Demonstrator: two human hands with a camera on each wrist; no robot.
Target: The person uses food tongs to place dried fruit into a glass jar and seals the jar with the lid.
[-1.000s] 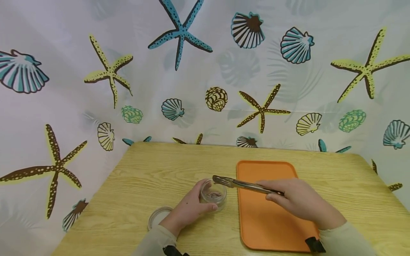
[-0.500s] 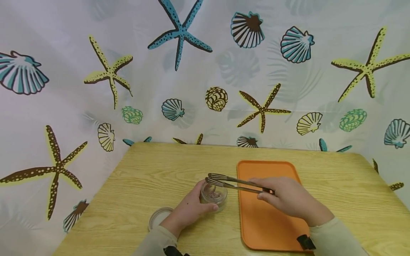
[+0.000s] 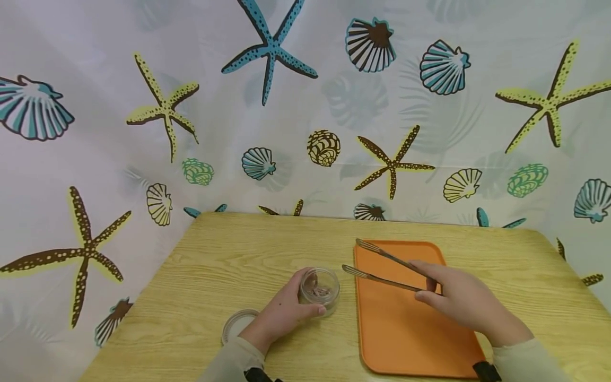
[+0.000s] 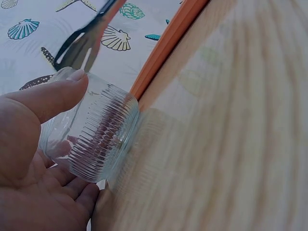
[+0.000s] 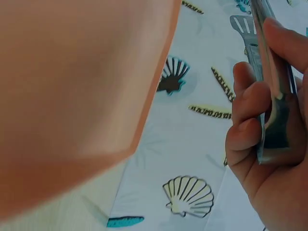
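Observation:
My left hand point(image 3: 282, 312) holds a small clear glass jar point(image 3: 331, 305) upright on the table, thumb on the near side and fingers behind it. Reddish-brown pieces point(image 3: 321, 292) lie low in the jar, too indistinct to name. Ribbed glass shows on the jar point(image 4: 103, 132) in the left wrist view. My right hand point(image 3: 460, 301) grips metal tongs point(image 3: 382, 279) near their hinged end. The tongs' two slotted tips stand well apart over the tray's left edge, right of the jar, with nothing visible between them. Curled fingers hold the tongs point(image 5: 275, 122) in the right wrist view.
An orange tray point(image 3: 410, 339) lies right of the jar, under the right hand and tongs. A round lid point(image 3: 234, 322) sits on the wooden table point(image 3: 267, 239) by the left wrist, partly covered by it. A curtain point(image 3: 296, 111) with shells and starfish hangs behind.
The tongs first shift slightly left over the jar and part, then move right, away from the jar, and spread wider. My left hand and the jar stay put.

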